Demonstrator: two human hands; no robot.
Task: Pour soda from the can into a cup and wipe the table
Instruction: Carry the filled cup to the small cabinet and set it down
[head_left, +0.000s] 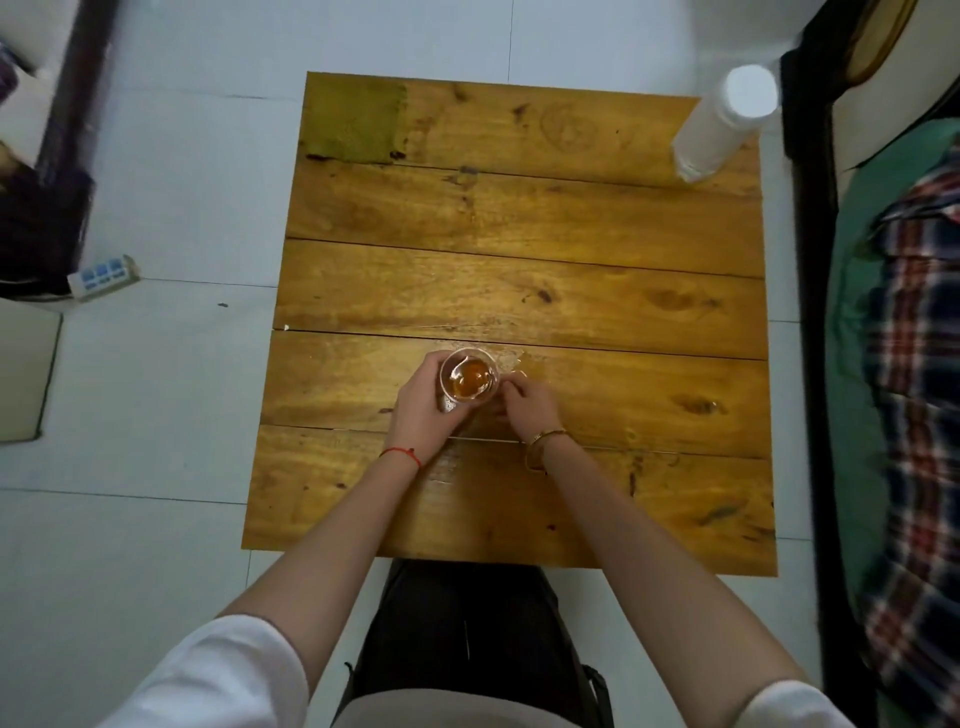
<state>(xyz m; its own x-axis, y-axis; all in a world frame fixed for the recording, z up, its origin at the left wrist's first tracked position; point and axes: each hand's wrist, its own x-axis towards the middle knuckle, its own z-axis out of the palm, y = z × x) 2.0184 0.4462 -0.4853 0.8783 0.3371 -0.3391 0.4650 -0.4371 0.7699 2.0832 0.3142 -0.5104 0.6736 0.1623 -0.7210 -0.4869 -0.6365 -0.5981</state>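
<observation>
— Well, fingers of the left hand (426, 402)?
— Curled round the clear cup (469, 382) of amber soda, near the table (519, 270) front.
— And the right hand (530, 402)?
— Curled just beside the cup; grip impossible to tell.
— Farther out?
— Stood a white cup stack (722, 124), far corner.

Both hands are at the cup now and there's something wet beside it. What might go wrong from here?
1. The cup already holds amber soda; with the left hand gripping it and the right hand close beside, a squeeze or nudge may slosh it.
2. The wet patch on the table could spread toward the plank gaps.
3. The green cloth lies at the far corner, so reaching over may tip the cup.
</observation>
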